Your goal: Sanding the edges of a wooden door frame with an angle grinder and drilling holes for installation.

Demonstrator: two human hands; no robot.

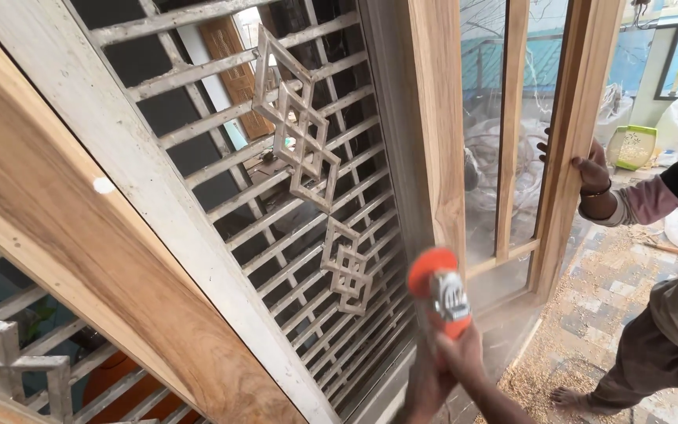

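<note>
An orange and grey hand-held power tool (439, 292) is raised in front of the wooden window post (427, 126), close to its lower part. My right hand (464, 360) grips the tool's body from below. My left hand (424, 386), blurred, is wrapped around the tool just beneath it. To the right, a co-worker's hand (592, 169) holds the edge of an open wooden shutter frame (570, 102).
A pale metal grille (300, 137) with diamond shapes fills the window opening on the left, inside a wide wooden frame (56, 228). Sawdust covers the paved floor (566, 338). The co-worker stands barefoot at right. A green and white container (632, 146) and white sacks lie behind.
</note>
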